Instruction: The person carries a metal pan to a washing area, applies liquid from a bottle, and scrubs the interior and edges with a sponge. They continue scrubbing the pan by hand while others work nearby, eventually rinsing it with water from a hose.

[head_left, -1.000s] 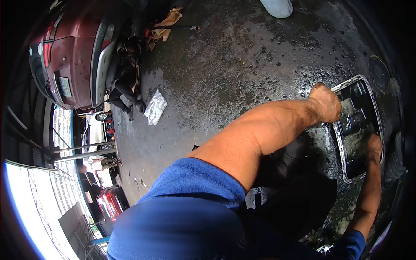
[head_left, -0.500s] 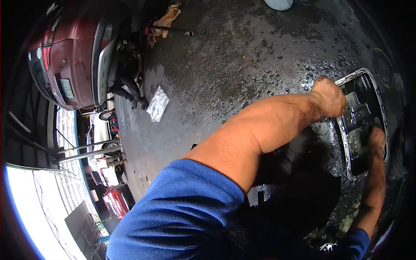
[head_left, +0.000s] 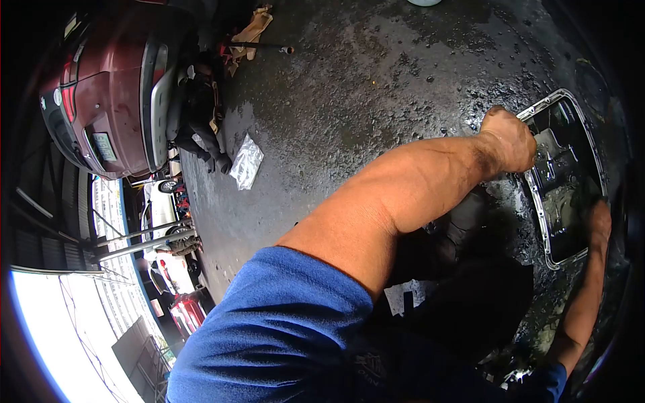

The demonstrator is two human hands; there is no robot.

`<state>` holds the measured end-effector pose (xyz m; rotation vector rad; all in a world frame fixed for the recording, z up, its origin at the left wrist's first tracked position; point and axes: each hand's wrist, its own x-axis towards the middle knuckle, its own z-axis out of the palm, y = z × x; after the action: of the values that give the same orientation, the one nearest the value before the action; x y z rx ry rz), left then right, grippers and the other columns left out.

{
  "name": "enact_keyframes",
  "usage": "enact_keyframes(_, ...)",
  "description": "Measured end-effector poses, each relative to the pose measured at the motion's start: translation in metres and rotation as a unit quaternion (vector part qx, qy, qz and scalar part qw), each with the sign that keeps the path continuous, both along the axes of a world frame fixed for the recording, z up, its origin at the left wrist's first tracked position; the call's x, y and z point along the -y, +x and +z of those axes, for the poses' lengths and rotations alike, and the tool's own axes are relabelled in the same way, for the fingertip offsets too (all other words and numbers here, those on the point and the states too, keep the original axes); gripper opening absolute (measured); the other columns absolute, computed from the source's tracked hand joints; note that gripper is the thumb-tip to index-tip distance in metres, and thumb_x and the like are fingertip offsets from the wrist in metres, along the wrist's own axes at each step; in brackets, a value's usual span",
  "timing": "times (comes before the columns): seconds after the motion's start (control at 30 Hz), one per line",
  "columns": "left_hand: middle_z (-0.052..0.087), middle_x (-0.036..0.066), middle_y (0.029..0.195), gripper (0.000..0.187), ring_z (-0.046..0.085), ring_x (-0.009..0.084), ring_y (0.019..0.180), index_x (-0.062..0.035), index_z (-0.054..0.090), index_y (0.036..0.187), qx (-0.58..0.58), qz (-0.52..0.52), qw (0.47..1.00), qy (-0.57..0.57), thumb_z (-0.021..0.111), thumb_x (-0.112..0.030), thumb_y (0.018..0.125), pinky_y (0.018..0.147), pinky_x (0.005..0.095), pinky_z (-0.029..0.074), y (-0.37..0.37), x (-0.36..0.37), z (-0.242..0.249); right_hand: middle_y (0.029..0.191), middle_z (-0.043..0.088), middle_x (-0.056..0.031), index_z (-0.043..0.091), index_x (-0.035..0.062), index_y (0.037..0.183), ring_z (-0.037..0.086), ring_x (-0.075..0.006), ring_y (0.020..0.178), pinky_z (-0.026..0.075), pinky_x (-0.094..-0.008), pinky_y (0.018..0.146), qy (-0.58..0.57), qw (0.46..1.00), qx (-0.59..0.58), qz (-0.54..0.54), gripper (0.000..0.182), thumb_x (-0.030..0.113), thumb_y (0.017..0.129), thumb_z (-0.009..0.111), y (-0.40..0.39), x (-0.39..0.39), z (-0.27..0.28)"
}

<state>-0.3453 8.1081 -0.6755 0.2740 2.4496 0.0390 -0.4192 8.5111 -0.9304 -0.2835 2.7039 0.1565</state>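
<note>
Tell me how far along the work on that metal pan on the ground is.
Done: the pan lies off any vehicle, open side up on the wet floor. In hand: the left hand grips its rim while the right hand works inside it. Left: the inside looks dark and oily, with residue showing, so the work inside seems unfinished.

right hand fingers lost in shadow inside oil pan, pan contents unclear
</note>
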Motion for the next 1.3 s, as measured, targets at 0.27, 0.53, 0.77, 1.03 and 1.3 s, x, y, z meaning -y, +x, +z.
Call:
enact_keyframes(0.27,0.071,0.009,0.109,0.043,0.067,0.0264,0.106,-0.0130,0.074,0.109,-0.003,0.015,1.000,0.003,0.048,-0.043,0.093,0.092,0.0464,0.050,0.003,0.000,0.000,0.118,0.065,-0.0236,0.065,0.0054,0.111,0.060,-0.0429,0.114,0.051,-0.0486,0.092,-0.038,0.992,0.046,-0.109,0.033,0.023,0.091,0.046,0.000,0.066,-0.011)
enact_keyframes(0.53,0.072,0.008,0.107,0.038,0.068,0.0267,0.103,-0.0124,0.075,0.106,-0.021,-0.010,0.999,0.024,0.051,-0.038,0.090,0.091,0.0489,0.049,0.003,0.005,-0.005,0.118,0.066,-0.0192,0.066,0.0098,0.109,0.063,-0.0397,0.111,0.051,-0.0494,0.093,0.070,0.990,0.121,-0.035,0.031,0.031,0.094,0.048,0.041,0.008,0.014)
enact_keyframes(0.77,0.072,0.008,0.107,0.039,0.068,0.0267,0.104,-0.0128,0.074,0.107,-0.010,-0.015,1.000,0.023,0.051,-0.039,0.091,0.091,0.0483,0.048,0.003,0.005,-0.001,0.120,0.061,-0.0302,0.053,0.0047,0.133,0.057,-0.0450,0.116,0.046,-0.0498,0.099,-0.077,0.985,0.075,-0.136,0.044,0.030,0.099,0.043,-0.026,0.063,0.010)
enact_keyframes(1.03,0.072,0.007,0.107,0.039,0.067,0.0266,0.104,-0.0138,0.075,0.107,-0.026,-0.018,0.999,0.019,0.049,-0.040,0.092,0.091,0.0496,0.047,0.003,0.004,-0.010,0.124,0.059,-0.0303,0.051,-0.0041,0.129,0.054,-0.0458,0.119,0.044,-0.0459,0.098,-0.273,0.959,0.074,-0.029,0.044,0.024,0.095,0.056,-0.018,0.081,-0.031)
enact_keyframes(1.3,0.072,0.007,0.106,0.038,0.068,0.0252,0.104,-0.0136,0.075,0.105,-0.030,-0.019,0.999,0.027,0.049,-0.039,0.092,0.091,0.0474,0.048,0.004,0.006,-0.005,0.127,0.059,-0.0233,0.052,0.0096,0.130,0.060,-0.0414,0.113,0.053,-0.0467,0.091,-0.035,0.965,-0.183,0.182,0.035,0.007,0.096,0.045,-0.009,0.014,-0.055)
